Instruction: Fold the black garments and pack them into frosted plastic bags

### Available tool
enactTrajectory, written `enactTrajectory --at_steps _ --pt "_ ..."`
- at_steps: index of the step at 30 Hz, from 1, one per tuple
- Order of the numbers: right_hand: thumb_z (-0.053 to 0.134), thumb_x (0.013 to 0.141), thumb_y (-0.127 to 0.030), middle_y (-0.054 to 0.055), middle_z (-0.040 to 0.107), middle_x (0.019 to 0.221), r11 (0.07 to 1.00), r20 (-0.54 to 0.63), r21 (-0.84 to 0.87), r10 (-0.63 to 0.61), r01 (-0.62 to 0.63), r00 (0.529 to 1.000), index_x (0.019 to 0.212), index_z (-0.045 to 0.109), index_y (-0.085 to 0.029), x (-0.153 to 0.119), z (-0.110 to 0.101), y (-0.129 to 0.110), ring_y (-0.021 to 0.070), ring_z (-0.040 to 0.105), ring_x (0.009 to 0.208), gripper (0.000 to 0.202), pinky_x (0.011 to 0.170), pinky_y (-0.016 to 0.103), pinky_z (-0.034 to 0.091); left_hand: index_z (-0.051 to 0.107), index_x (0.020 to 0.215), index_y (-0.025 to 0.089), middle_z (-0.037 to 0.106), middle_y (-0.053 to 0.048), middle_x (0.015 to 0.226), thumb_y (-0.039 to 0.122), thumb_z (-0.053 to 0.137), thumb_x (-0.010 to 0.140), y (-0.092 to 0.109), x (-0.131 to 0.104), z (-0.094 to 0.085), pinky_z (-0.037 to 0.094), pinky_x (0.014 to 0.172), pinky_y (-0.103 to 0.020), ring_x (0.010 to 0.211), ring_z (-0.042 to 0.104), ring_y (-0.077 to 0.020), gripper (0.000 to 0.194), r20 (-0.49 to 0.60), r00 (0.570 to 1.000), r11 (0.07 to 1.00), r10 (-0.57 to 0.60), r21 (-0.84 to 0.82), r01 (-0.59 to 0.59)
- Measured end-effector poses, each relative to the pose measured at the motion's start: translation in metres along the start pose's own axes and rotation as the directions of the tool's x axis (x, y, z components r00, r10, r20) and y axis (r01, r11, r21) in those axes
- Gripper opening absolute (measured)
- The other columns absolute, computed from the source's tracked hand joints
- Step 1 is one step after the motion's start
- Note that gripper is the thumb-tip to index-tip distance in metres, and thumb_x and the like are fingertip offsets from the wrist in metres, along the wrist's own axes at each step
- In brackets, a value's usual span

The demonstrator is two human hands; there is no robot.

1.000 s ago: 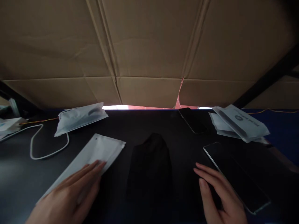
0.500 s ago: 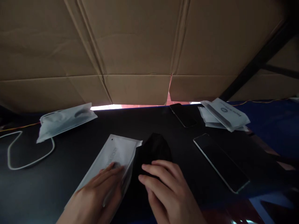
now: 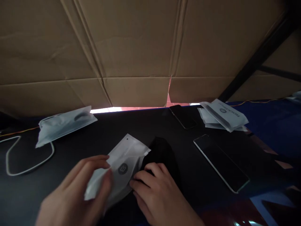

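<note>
A white translucent zip pouch point(image 3: 131, 150) with a round dark logo lies slanted on the black table in front of me. My left hand point(image 3: 77, 188) pinches its left edge between thumb and fingers, and the plastic bends there. Against the pouch's right side rests a dark, soft-looking piece of black cloth point(image 3: 162, 150). My right hand point(image 3: 156, 191) is on this cloth, its fingers curled over it beside the pouch's open-looking edge. The fingertips of that hand are partly lost in the dark fabric, and the lower end of the pouch is hidden between my hands.
Two phones, a smaller black one point(image 3: 182, 116) and a larger one with a pale rim point(image 3: 221, 163), lie to the right. Several white pouches point(image 3: 225, 114) are stacked behind them. A filled pouch point(image 3: 67, 125) and a white cable point(image 3: 30, 172) lie left. Cardboard point(image 3: 136, 47) walls the back.
The left hand has gone from lying flat on the pouch to pinching its left edge, and the pouch has shifted right and turned. My right hand has moved slightly left, toward the pouch.
</note>
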State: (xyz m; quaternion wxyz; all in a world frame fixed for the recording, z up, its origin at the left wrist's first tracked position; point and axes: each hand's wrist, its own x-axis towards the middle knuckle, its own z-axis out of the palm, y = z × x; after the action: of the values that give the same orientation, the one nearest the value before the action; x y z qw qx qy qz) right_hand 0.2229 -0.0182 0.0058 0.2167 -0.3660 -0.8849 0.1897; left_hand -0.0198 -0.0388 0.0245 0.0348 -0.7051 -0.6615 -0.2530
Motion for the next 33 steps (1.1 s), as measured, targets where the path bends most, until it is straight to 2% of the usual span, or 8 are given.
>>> enactTrajectory --at_steps 4,9,13,18,21,25,30,33 --pt "0.069 0.107 -0.019 -0.003 0.081 0.118 1.000 -0.056 -0.014 0.009 -0.010 0.998 0.118 0.076 -0.025 0.002 0.003 -0.002 0.0218 0.066 0.111 0.015 0.101 0.043 0.055 0.059 0.136 0.034 0.083 0.000 0.123 0.045 0.055 0.103 0.012 -0.003 0.017 0.066 0.067 -0.025 0.091 0.085 -0.0207 0.035 0.135 0.974 0.978 0.181 -0.124 -0.165" --pt "0.070 0.106 -0.017 -0.007 0.082 0.114 0.995 -0.075 0.096 0.036 -0.029 0.997 0.113 0.078 -0.029 0.001 0.003 -0.001 0.0184 0.068 0.110 0.016 0.099 0.037 0.057 0.068 0.116 0.034 0.080 0.003 0.107 0.045 0.051 0.104 0.009 0.005 0.006 0.061 0.065 -0.031 0.089 0.082 -0.0229 0.024 -0.117 0.991 0.998 -0.062 -0.019 0.060" --pt "0.069 0.108 -0.019 -0.010 0.079 0.135 0.988 -0.051 0.157 0.024 -0.015 0.998 0.125 0.079 -0.033 -0.005 -0.016 0.004 0.0173 0.066 0.132 0.024 0.113 0.033 0.057 0.072 0.108 0.033 0.077 0.007 0.111 0.037 0.050 0.107 0.013 0.016 0.000 0.061 0.076 -0.028 0.093 0.080 -0.0169 0.023 -0.128 0.989 0.996 0.076 -0.046 -0.083" --pt "0.088 0.093 -0.040 -0.005 0.050 0.171 0.997 0.100 0.032 0.068 -0.072 0.993 0.153 0.066 -0.034 -0.022 -0.052 0.025 0.0349 0.032 0.168 0.064 0.127 0.061 0.049 0.075 0.108 0.032 0.077 0.005 0.112 0.029 0.057 0.107 0.016 0.020 0.010 0.058 0.080 -0.022 0.087 0.078 -0.0110 0.018 -0.105 0.975 0.976 0.194 -0.079 -0.203" --pt "0.096 0.082 -0.050 -0.001 0.057 0.165 1.000 0.160 -0.009 0.012 -0.010 0.987 0.147 0.072 -0.029 -0.030 -0.051 0.035 0.0404 0.039 0.163 0.072 0.124 0.066 0.049 0.075 0.108 0.033 0.077 0.006 0.113 0.029 0.058 0.107 0.014 0.020 0.011 0.056 0.080 -0.020 0.087 0.078 -0.0097 0.018 -0.103 0.977 0.978 0.185 -0.075 -0.194" --pt "0.084 0.091 -0.022 -0.003 0.079 0.137 0.999 -0.031 0.032 -0.013 0.014 0.999 0.124 0.083 -0.027 -0.036 -0.029 0.036 0.0315 0.066 0.144 0.033 0.121 0.053 0.056 0.077 0.109 0.033 0.076 0.005 0.113 0.028 0.061 0.105 0.016 0.021 0.015 0.056 0.086 -0.020 0.093 0.078 -0.0104 0.017 -0.084 0.979 0.967 0.184 -0.160 -0.196" --pt "0.062 0.095 -0.012 0.005 0.083 0.129 0.976 -0.448 0.210 0.153 -0.062 0.881 0.132 0.075 -0.024 -0.038 -0.002 0.028 0.0288 0.078 0.126 0.041 0.109 0.052 0.065 0.082 0.106 0.034 0.078 0.002 0.110 0.024 0.070 0.099 0.032 0.019 0.029 0.061 0.085 -0.020 0.095 0.080 -0.0137 0.017 -0.010 0.995 0.916 0.099 -0.391 -0.095" --pt "0.065 0.096 -0.015 0.003 0.083 0.132 0.994 -0.523 0.071 0.105 -0.080 0.846 0.135 0.070 -0.025 -0.035 0.009 0.019 0.0311 0.076 0.131 0.041 0.108 0.052 0.064 0.082 0.100 0.033 0.080 0.002 0.104 0.025 0.071 0.098 0.046 0.017 0.036 0.065 0.084 -0.022 0.095 0.081 -0.0162 0.014 0.003 1.000 0.830 -0.010 -0.558 0.010"
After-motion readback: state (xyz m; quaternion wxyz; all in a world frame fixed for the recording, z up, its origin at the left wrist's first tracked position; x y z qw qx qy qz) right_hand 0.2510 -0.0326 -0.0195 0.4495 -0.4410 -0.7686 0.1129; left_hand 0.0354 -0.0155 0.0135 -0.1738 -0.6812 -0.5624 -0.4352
